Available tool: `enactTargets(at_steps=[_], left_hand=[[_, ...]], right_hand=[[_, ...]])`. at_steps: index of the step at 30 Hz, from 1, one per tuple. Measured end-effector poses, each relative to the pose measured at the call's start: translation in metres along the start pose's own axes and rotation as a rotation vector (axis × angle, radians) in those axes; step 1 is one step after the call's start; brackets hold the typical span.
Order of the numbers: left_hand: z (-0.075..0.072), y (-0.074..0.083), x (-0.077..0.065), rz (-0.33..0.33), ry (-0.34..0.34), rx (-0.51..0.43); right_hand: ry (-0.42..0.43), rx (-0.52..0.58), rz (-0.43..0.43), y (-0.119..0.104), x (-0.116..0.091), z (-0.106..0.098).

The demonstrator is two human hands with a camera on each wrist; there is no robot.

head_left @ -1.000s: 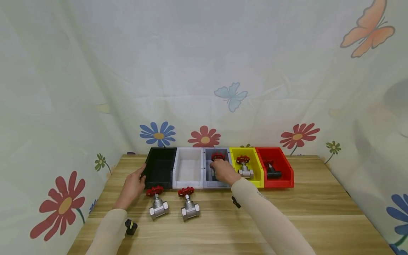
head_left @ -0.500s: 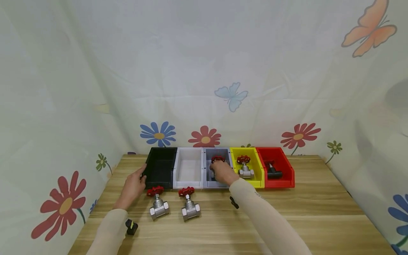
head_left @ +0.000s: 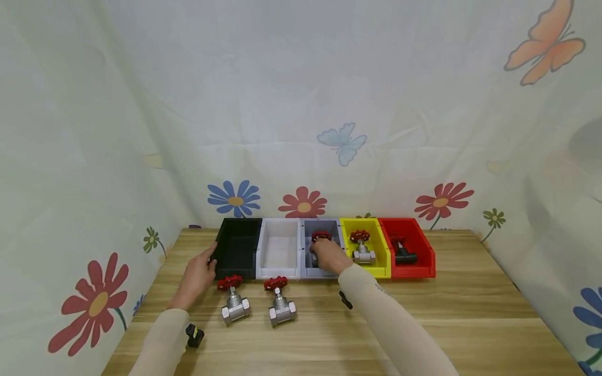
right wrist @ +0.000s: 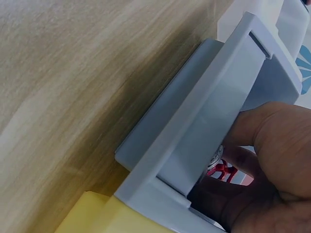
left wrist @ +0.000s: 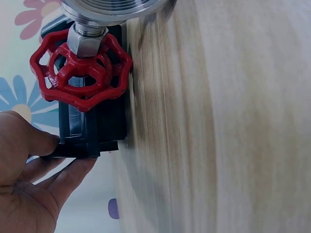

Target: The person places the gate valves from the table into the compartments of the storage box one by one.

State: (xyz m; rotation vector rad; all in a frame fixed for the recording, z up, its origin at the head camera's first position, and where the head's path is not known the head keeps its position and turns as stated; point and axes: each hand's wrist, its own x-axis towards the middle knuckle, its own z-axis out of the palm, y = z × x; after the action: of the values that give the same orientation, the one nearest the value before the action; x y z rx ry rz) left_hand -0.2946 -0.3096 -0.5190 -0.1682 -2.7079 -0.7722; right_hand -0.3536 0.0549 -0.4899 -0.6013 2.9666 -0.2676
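Observation:
My left hand [head_left: 195, 274] pinches the side wall of the black bin [head_left: 235, 253] at the row's left end; in the left wrist view, the thumb lies on one side and fingers on the other. My right hand [head_left: 331, 254] reaches into the grey bin [right wrist: 194, 131] and grips a gate valve [right wrist: 222, 170] with a red handwheel, mostly hidden by the fingers. Two more metal valves with red handwheels, the left valve [head_left: 236, 310] and the right valve [head_left: 282, 312], stand on the table before the black and white bins.
Between black and grey is a white bin [head_left: 278, 253]. A yellow bin [head_left: 378, 272] holds another red-wheeled valve [head_left: 363, 255]. The red bin [head_left: 418, 270] at the right end holds a black T-shaped piece [head_left: 405, 256]. A printed curtain [head_left: 282, 104] hangs behind the wooden table [head_left: 423, 324].
The right hand has shifted very slightly in the grey bin, and the valve's handwheel there sits a little lower. The left hand stays on the black bin.

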Motion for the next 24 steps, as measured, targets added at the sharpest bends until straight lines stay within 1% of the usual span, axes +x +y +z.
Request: enactTargets(at_steps=[8, 13, 16, 20, 24], left_hand=[[-0.001, 0.001, 0.0, 0.003, -0.002, -0.004], [-0.001, 0.001, 0.0, 0.005, -0.008, -0.01], [-0.001, 0.001, 0.0, 0.009, -0.004, -0.008], [0.0, 0.001, -0.001, 0.017, 0.005, -0.004], [0.0, 0.002, -0.001, 0.0, -0.002, -0.003]], right_hand=[[0.005, 0.008, -0.002, -0.002, -0.002, -0.001], [0.024, 0.005, -0.014, -0.003, -0.007, -0.004], [0.034, 0.009, -0.018, -0.006, -0.012, -0.01], [0.054, 0.045, -0.019, -0.008, -0.022, -0.017], [0.088, 0.085, -0.022, -0.009, -0.033, -0.023]])
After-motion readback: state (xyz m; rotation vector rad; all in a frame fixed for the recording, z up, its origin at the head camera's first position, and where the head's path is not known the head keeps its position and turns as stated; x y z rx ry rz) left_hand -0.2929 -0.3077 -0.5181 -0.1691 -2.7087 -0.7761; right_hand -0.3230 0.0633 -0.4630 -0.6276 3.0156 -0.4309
